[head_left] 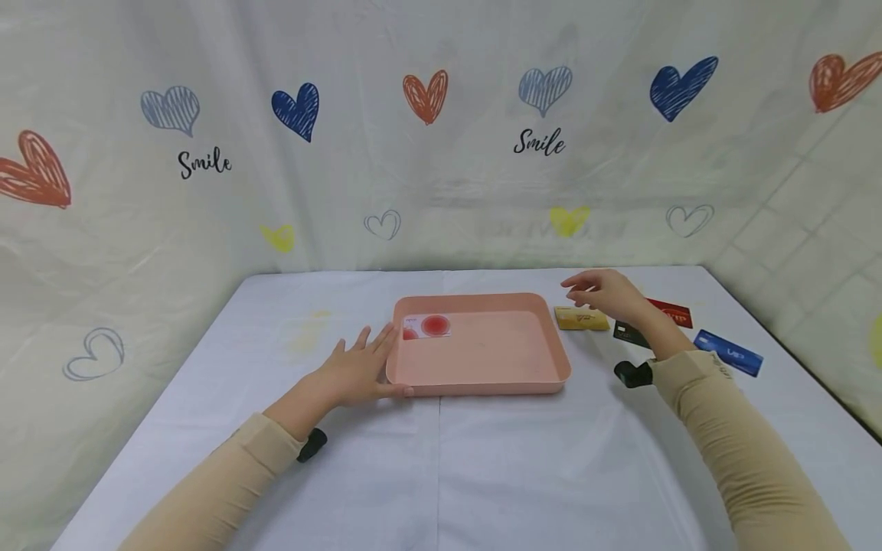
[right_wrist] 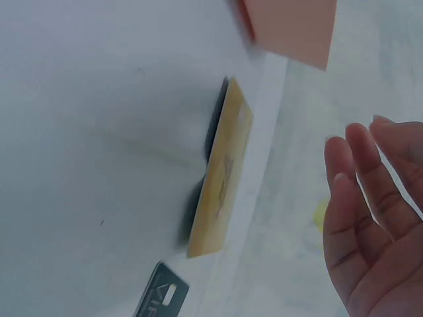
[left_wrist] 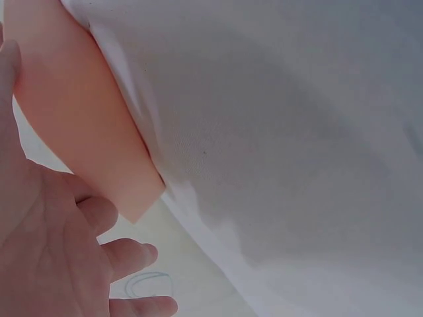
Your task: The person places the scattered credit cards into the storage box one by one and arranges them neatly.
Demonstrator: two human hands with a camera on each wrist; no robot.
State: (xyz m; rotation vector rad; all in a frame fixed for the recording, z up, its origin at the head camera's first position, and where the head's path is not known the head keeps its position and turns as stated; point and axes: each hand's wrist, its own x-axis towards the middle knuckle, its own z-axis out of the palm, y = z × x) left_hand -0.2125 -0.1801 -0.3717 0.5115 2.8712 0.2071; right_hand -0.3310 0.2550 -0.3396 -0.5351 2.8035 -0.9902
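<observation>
The pink tray has free room above, but the left grip blocks its left edge.

The tray is salmon pink; at its ten o'clock, a white card bears red circles. Toward three o'clock are a gold card, a black card, a red card and a blue card with pale lettering. Orange, blue and yellow hearts pattern the whitish backdrop at twelve.

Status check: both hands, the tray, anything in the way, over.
Left hand touching pink tray. Right hand empty, near gold card. Red-and-white card inside tray. No obstacle visible between gold card and tray.
</observation>
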